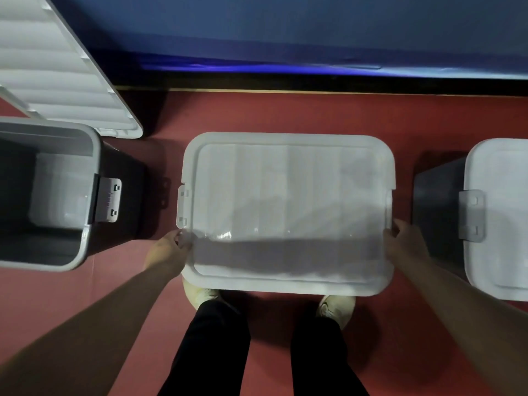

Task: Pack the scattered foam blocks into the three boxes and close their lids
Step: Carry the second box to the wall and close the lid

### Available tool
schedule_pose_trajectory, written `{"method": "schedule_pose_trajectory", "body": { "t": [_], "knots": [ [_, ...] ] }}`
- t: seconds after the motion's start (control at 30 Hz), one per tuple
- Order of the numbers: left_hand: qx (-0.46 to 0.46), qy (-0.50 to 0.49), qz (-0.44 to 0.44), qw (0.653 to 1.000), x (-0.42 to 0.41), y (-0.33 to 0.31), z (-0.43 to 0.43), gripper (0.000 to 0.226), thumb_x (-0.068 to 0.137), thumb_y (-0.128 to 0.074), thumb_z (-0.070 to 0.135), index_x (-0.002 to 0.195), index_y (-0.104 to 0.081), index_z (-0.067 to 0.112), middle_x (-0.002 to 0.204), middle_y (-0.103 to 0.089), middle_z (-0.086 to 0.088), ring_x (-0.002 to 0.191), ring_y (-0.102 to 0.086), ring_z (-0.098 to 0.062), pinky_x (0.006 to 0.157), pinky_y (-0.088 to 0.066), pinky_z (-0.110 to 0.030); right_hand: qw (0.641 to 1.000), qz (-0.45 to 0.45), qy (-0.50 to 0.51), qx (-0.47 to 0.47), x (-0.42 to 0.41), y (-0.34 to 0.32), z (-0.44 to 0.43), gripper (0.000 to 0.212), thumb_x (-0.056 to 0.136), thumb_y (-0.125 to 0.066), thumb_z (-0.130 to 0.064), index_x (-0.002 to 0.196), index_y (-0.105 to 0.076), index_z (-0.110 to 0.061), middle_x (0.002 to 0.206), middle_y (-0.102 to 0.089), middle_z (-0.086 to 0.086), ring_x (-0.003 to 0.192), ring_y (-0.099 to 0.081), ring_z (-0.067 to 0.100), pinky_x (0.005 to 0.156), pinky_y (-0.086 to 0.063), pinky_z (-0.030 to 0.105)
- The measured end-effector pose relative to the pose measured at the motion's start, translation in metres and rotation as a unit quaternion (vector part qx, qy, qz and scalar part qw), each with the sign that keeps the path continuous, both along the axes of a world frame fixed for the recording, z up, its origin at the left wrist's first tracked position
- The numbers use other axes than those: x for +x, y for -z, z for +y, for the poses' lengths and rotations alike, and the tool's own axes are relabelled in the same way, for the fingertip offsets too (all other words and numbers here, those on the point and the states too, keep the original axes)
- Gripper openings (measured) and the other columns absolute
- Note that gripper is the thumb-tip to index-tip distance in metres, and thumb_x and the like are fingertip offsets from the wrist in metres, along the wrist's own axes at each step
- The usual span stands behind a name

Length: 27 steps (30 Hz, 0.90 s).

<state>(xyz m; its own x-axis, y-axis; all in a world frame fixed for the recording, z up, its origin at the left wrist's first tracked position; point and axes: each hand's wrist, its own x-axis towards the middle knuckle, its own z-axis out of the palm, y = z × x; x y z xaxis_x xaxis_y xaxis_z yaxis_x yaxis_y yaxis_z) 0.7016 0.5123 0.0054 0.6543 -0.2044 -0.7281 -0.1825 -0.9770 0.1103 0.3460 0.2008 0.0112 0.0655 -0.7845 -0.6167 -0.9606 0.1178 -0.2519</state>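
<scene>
Clamps the lid by its short edges, left grip and right grip both curled round the rim. Lies above the floor, between open left box and lidded right box.

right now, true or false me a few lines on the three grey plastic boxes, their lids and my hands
1. The open grey plastic box on the left has its ribbed white lid standing tilted behind it. True.
2. The left hand and right hand both grip the translucent white lid in the middle. True.
3. The box on the right is uncovered. False: a smooth white lid covers the right-hand grey box.
4. Foam blocks lie scattered between the boxes. False: none show on the red floor.
</scene>
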Motion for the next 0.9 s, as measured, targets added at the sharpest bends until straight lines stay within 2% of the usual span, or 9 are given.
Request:
{"method": "schedule_pose_trajectory", "body": {
  "t": [0.1,0.23,0.37,0.47,0.57,0.63,0.7,0.8,0.9],
  "knots": [
    [-0.006,-0.008,-0.012,1.000,-0.002,0.000,-0.004,0.038,0.099,-0.048,0.043,0.128,-0.060,0.021,0.109,-0.067,-0.006,0.089,-0.059,-0.026,0.077,-0.049,-0.035,0.999,0.001,-0.004,0.038,-0.005,0.000,-0.004,0.035,0.096,-0.053,-0.021,0.125,-0.061,-0.002,0.122,-0.064,0.023,0.111,-0.060,0.039,0.089,-0.046,0.041],
    [-0.023,-0.023,0.004,0.999,0.005,-0.003,-0.001,0.043,0.096,-0.052,0.050,0.129,-0.062,0.024,0.108,-0.069,-0.001,0.086,-0.062,-0.023,0.072,-0.052,-0.034,0.998,-0.013,-0.021,0.060,-0.013,0.003,-0.004,0.034,0.095,-0.059,-0.032,0.121,-0.064,-0.012,0.113,-0.070,0.016,0.094,-0.065,0.030,0.075,-0.043,0.032],
    [-0.058,-0.051,0.015,0.997,0.017,-0.003,-0.008,0.054,0.087,-0.066,0.052,0.131,-0.061,0.021,0.117,-0.069,-0.001,0.096,-0.061,-0.018,0.083,-0.051,-0.034,0.996,-0.049,0.037,0.067,-0.020,0.012,-0.005,0.053,0.092,-0.066,-0.030,0.139,-0.053,-0.008,0.129,-0.063,0.014,0.113,-0.061,0.030,0.084,-0.043,0.030],
    [-0.094,-0.081,0.040,0.991,0.026,-0.006,-0.025,0.069,0.076,-0.080,0.046,0.138,-0.051,0.035,0.114,-0.062,0.010,0.103,-0.059,-0.018,0.090,-0.049,-0.036,0.986,-0.082,0.099,0.111,-0.031,0.019,-0.015,0.075,0.077,-0.078,-0.050,0.142,-0.048,-0.025,0.128,-0.060,0.000,0.112,-0.059,0.022,0.087,-0.048,0.033],
    [-0.123,-0.177,0.135,0.967,0.037,-0.006,-0.040,0.054,0.054,-0.083,0.058,0.102,-0.060,0.061,0.107,-0.065,0.011,0.100,-0.064,-0.019,0.099,-0.047,-0.044,0.954,-0.097,0.203,0.199,-0.049,0.038,-0.024,0.108,0.052,-0.085,-0.067,0.144,-0.043,-0.029,0.130,-0.062,-0.003,0.109,-0.064,0.022,0.086,-0.055,0.042],
    [-0.136,-0.209,0.146,0.957,0.045,0.007,-0.045,0.049,0.047,-0.084,0.067,0.090,-0.064,0.056,0.104,-0.070,0.008,0.097,-0.067,-0.023,0.092,-0.054,-0.049,0.932,-0.126,0.230,0.251,-0.043,0.042,-0.026,0.095,0.046,-0.082,-0.072,0.125,-0.062,-0.023,0.107,-0.073,-0.004,0.092,-0.070,0.015,0.078,-0.056,0.037],
    [-0.136,-0.217,0.137,0.957,0.048,0.020,-0.043,0.066,0.047,-0.084,0.071,0.105,-0.067,0.046,0.110,-0.071,0.006,0.096,-0.069,-0.025,0.085,-0.058,-0.050,0.920,-0.149,0.242,0.270,-0.036,0.051,-0.025,0.075,0.049,-0.077,-0.073,0.102,-0.071,-0.021,0.083,-0.075,-0.005,0.072,-0.070,0.010,0.067,-0.052,0.030],
    [-0.130,-0.240,0.097,0.957,0.043,0.026,-0.043,0.081,0.048,-0.084,0.070,0.114,-0.064,0.028,0.107,-0.071,0.003,0.092,-0.069,-0.023,0.081,-0.059,-0.045,0.915,-0.173,0.279,0.236,-0.033,0.060,-0.023,0.067,0.067,-0.077,-0.064,0.115,-0.069,-0.018,0.101,-0.073,0.003,0.089,-0.069,0.020,0.081,-0.054,0.034],
    [-0.118,-0.250,0.040,0.960,0.039,0.020,-0.047,0.073,0.059,-0.084,0.062,0.115,-0.059,0.022,0.103,-0.068,0.003,0.090,-0.068,-0.022,0.082,-0.058,-0.045,0.941,-0.140,0.266,0.154,-0.040,0.062,-0.025,0.099,0.048,-0.083,-0.074,0.129,-0.060,-0.020,0.117,-0.069,0.005,0.098,-0.070,0.026,0.090,-0.056,0.046]
  ]
}}
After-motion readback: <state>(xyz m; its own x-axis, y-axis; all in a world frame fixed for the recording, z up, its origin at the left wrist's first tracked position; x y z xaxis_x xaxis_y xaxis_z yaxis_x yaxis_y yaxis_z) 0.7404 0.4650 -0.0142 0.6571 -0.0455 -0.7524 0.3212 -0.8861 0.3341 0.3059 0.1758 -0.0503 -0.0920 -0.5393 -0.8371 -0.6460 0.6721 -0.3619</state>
